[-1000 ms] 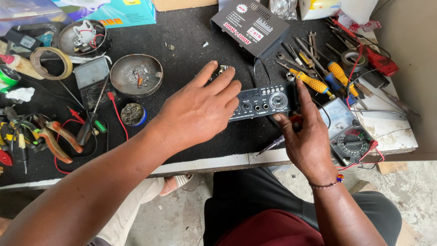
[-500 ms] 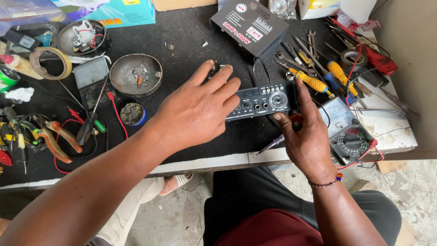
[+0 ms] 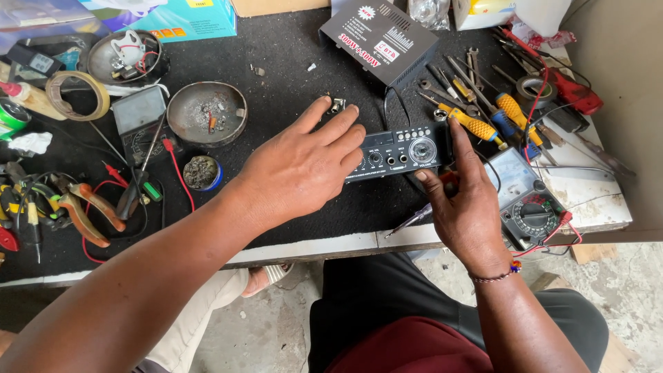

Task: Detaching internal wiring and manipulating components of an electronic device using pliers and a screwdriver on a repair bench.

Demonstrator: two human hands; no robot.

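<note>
A small black amplifier with knobs and sockets on its front panel stands on the black mat. My left hand lies flat over its left part, fingers spread across the top. My right hand holds its right end, with the thumb under the front panel and a finger up along the side. A thin screwdriver lies on the mat just below the amplifier, beside my right hand. The amplifier's black metal cover lies apart, further back.
An analog multimeter with red leads sits right of my right hand. Screwdrivers and wrenches crowd the back right. A round metal dish, a second meter, tape roll and pliers lie at the left.
The amplifier has shifted very slightly under my hands. Both hands stay on it in nearly the same pose.
</note>
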